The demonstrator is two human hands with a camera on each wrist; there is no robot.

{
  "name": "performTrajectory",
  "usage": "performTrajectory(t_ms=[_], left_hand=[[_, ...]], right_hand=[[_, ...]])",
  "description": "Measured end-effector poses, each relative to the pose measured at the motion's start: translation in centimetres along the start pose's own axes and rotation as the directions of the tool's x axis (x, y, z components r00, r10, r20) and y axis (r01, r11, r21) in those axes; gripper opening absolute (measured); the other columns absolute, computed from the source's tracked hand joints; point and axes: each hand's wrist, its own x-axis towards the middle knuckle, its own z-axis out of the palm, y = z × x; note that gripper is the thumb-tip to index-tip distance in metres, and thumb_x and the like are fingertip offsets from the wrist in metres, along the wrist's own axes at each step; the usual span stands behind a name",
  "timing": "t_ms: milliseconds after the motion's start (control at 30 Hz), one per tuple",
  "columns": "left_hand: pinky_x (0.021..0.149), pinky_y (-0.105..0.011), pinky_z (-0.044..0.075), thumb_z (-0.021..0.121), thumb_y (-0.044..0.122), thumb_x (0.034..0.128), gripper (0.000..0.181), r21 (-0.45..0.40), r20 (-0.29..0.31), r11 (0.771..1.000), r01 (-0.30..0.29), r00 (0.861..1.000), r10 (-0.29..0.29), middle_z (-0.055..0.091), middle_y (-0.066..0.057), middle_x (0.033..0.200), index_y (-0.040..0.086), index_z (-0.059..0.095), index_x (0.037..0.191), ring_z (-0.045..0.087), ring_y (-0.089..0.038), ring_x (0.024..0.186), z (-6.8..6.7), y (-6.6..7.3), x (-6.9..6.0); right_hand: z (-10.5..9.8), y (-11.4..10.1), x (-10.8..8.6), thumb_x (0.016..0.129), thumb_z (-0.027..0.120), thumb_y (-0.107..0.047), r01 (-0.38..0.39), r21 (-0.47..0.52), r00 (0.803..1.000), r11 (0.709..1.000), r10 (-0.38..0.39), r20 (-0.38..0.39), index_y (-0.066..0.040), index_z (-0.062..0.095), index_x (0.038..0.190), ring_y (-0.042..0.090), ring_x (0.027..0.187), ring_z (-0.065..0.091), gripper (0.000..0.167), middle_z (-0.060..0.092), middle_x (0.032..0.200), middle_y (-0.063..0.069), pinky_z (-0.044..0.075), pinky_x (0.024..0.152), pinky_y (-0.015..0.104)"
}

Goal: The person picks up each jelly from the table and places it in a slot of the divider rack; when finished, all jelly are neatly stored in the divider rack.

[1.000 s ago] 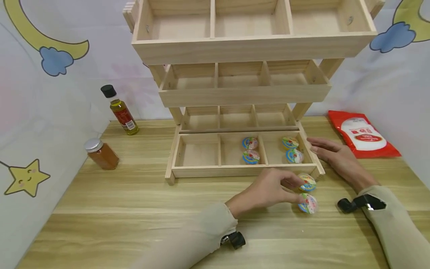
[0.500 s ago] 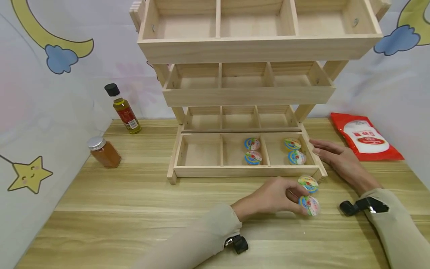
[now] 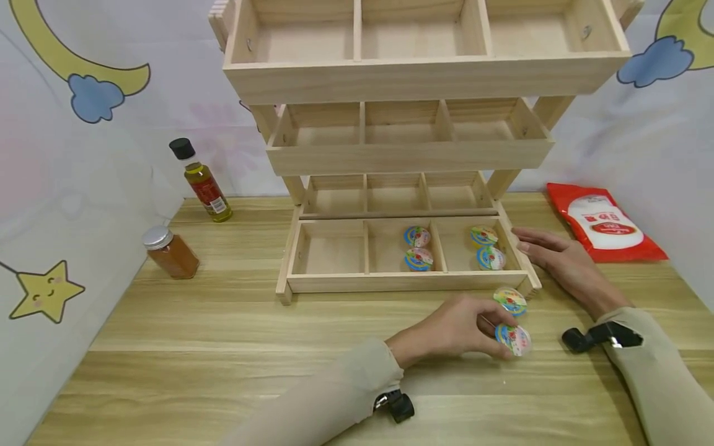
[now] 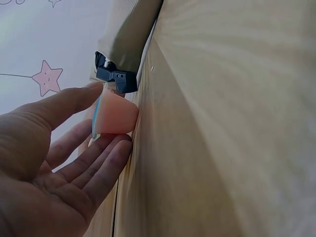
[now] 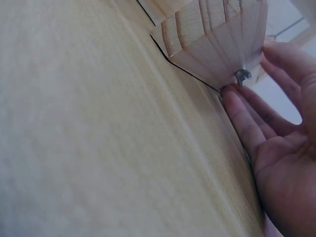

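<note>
My left hand (image 3: 454,328) has thumb and fingers around the sides of a pink jelly cup (image 3: 513,340) on the table. From the left wrist view, this cup (image 4: 116,113) stands between the thumb and fingers of the hand (image 4: 59,168), its base against the wood. Just beyond it lies a yellow-lidded cup (image 3: 510,301). My right hand (image 3: 574,269) rests its extended fingers against the right side of the wooden rack (image 3: 401,283); the right wrist view has this hand (image 5: 281,133) at the rack's end piece (image 5: 212,39). Two cups (image 3: 419,259) sit in the bottom middle compartment, two (image 3: 491,258) in the right.
A red and white bag (image 3: 608,226) lies right of the rack. To its left stand an oil bottle (image 3: 207,189) and a jar with a silver lid (image 3: 174,255). The rack's upper tiers (image 3: 424,80) rise over the back of the table.
My left hand has shifted slightly toward me, its fingers leaving the yellow-lidded cup and closing around the nearer pink one. The right hand stays against the rack.
</note>
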Motion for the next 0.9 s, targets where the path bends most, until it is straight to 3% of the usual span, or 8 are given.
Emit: performTrajectory(t_ms=[300,600,900], left_hand=[[0.081,-0.01,0.054,0.092,0.002,0.0822,0.044,-0.001,-0.006,1.0,-0.009,1.0,0.009,0.079,0.001,0.105,0.002,0.075,0.123,0.065,0.009,0.082,0.22,-0.01,0.2],[0.081,-0.008,0.052,0.093,0.004,0.0816,0.046,0.054,-0.019,0.999,-0.008,1.0,0.009,0.077,0.004,0.103,0.005,0.075,0.124,0.064,0.011,0.082,0.6,-0.01,0.34],[0.08,-0.008,0.052,0.093,0.005,0.0819,0.045,0.074,-0.032,0.997,-0.01,0.999,0.013,0.077,0.006,0.1,0.005,0.075,0.123,0.063,0.011,0.081,0.38,-0.02,0.06]], right_hand=[[-0.02,-0.05,0.1,0.103,0.065,-0.056,-0.005,-0.013,1.0,1.0,0.005,0.007,-0.024,0.055,0.157,0.001,0.133,0.045,0.063,0.057,0.147,-0.015,0.042,0.095,0.011],[-0.05,-0.05,-0.03,0.104,0.065,-0.054,0.007,-0.019,1.0,1.0,-0.007,0.006,-0.024,0.055,0.157,0.001,0.131,0.047,0.062,0.056,0.15,-0.012,0.042,0.095,0.011],[0.09,-0.01,0.04,0.104,0.066,-0.051,0.008,0.037,1.0,0.999,-0.008,0.012,-0.019,0.054,0.158,-0.001,0.128,0.05,0.063,0.059,0.141,-0.019,0.046,0.094,0.011]])
